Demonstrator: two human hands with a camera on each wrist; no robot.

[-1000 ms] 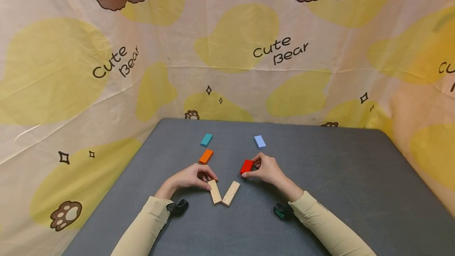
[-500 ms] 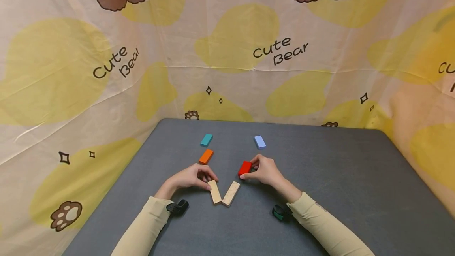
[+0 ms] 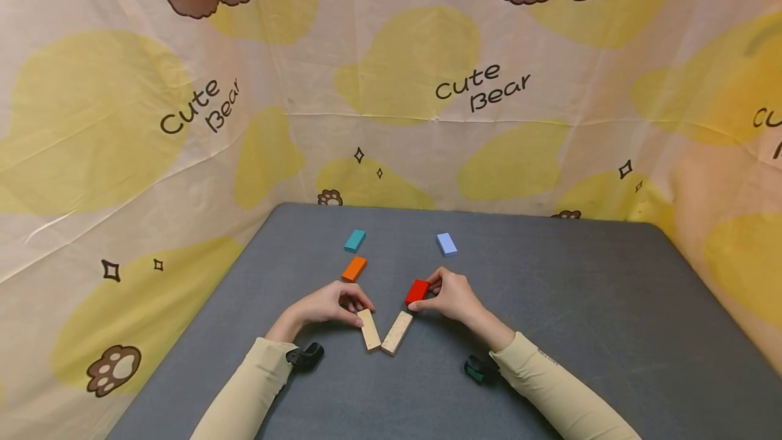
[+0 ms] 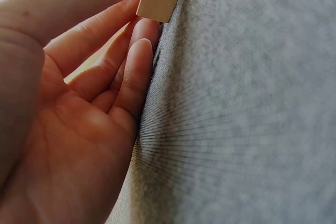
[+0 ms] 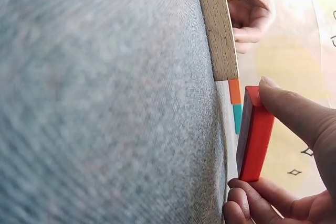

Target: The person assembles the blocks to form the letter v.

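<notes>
Soft, even light fills the head view, sharp across the printed backdrop (image 3: pixel 391 80) and grey tabletop (image 3: pixel 562 297), with shadow under the left sleeve (image 3: pixel 244 392). In the left wrist view, the left hand (image 4: pixel 79 114) lies in reddish shade and the tabletop blurs at right. The right wrist view washes out at upper right and blurs at left.

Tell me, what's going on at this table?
A person's right hand holds a red block, apparently just clear of the gray table, near the far end of the right wooden block. The left hand grips the far end of the left wooden block. Together the two wooden blocks form a V that opens away from the person. Farther off lie an orange block, a teal block and a light blue block, with no hand on them.
</notes>
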